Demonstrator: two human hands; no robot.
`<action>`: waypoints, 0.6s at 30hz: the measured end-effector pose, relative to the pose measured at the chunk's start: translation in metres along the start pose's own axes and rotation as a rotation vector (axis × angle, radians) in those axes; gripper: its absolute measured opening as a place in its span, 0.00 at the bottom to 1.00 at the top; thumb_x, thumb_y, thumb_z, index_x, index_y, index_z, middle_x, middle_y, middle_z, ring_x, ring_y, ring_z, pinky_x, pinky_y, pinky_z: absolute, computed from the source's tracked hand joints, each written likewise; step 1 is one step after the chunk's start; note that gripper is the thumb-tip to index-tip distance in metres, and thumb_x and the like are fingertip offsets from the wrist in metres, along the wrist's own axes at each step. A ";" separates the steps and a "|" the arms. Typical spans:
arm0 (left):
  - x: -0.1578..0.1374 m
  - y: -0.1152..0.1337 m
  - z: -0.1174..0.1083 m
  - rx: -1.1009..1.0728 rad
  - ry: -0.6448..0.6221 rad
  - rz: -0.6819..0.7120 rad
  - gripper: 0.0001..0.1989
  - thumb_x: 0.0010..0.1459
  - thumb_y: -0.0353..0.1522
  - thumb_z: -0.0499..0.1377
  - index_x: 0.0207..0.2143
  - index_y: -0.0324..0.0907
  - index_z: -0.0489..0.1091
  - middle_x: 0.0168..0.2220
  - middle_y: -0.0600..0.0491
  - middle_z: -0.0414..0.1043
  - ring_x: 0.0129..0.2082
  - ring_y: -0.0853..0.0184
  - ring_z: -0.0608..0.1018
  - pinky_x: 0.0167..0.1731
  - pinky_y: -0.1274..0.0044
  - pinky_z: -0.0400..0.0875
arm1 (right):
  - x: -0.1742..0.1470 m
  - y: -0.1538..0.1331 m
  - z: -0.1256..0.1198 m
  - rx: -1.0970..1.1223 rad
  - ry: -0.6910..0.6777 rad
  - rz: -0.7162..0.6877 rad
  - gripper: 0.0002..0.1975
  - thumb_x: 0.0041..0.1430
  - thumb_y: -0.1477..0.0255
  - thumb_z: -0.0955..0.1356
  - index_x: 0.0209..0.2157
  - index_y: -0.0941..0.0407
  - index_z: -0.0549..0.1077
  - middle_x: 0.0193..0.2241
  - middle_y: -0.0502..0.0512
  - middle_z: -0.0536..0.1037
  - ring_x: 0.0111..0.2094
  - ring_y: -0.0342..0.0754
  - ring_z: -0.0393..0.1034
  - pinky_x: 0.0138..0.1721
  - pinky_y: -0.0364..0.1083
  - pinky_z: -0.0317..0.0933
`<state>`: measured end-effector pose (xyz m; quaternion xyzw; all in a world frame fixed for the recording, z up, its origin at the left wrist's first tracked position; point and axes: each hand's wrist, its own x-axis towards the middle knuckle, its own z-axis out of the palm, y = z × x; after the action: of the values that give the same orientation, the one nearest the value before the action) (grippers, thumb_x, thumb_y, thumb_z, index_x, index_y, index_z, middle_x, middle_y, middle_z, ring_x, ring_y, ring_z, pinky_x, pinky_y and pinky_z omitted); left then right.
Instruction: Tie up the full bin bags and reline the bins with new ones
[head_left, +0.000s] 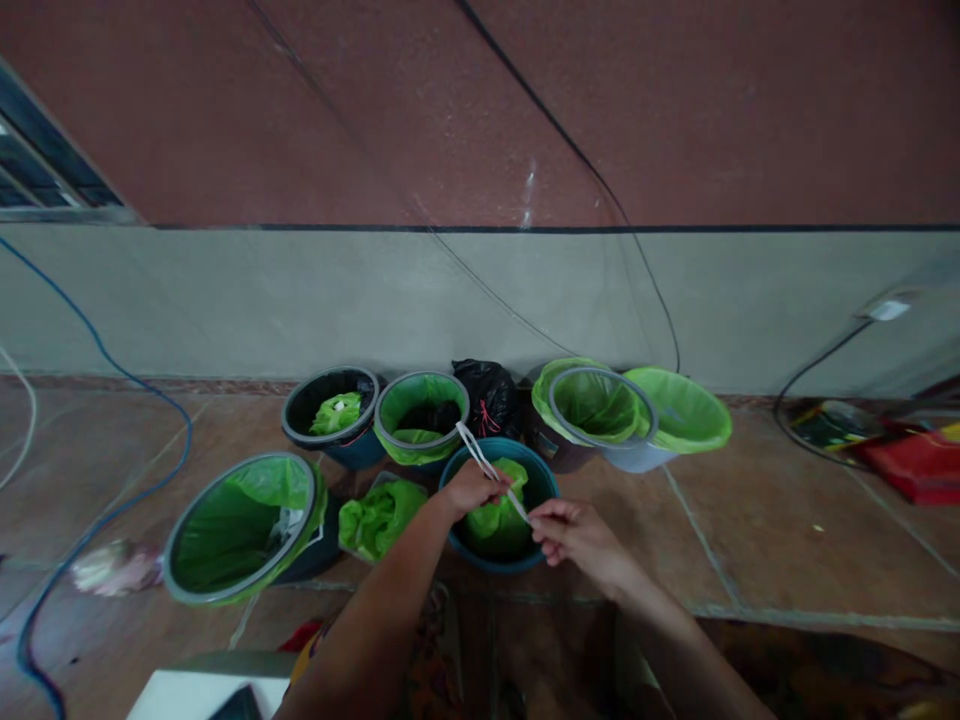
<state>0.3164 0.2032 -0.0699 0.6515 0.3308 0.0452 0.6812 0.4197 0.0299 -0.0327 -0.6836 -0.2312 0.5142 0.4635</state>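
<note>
- At the far left I see a blue cable (112, 365) running over the tiled floor (750, 520) and a pale crumpled bag (116, 567) lying beside it.
- Next to that stands a large grey-rimmed bin (244, 530), tilted toward me and lined with a green bag.
- Behind it, near the wall, I note a dark bin (330, 412) holding a crumpled green liner, and just beside it a second lined bin (421, 415).
- A loose green liner (379, 515) lies on the floor between the large bin and the teal bin (541, 487).
- My left hand (472, 490) is over the rim of the teal bin, fingers clenched on a thin white strip (491, 470); the upper ends of the strip stick out above this hand toward the second lined bin.
- The teal bin holds a bunched green liner (495, 515) directly under the strip.
- My right hand (577, 535) is at the right edge of the teal bin, pinching the lower end of the same strip between thumb and fingertips.
- A tied black bag (487, 395) sits against the wall behind the teal bin.
- To the right I see two further lined bins (600, 405), touching, one leaning on the other.
- At the far right, red and yellow items (911, 460) lie on the floor; I cannot tell what they are.
</note>
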 end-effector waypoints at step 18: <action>0.002 0.002 -0.003 0.320 -0.050 0.176 0.05 0.40 0.24 0.59 0.24 0.38 0.69 0.20 0.59 0.66 0.22 0.74 0.68 0.25 0.82 0.62 | 0.071 0.013 0.012 -0.416 0.045 -0.439 0.20 0.46 0.80 0.66 0.44 0.55 0.72 0.35 0.52 0.77 0.35 0.46 0.71 0.39 0.45 0.64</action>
<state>0.3168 0.2070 -0.0686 0.7788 0.2585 0.0355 0.5704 0.4329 0.0850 -0.0788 -0.7086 -0.4636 0.3282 0.4185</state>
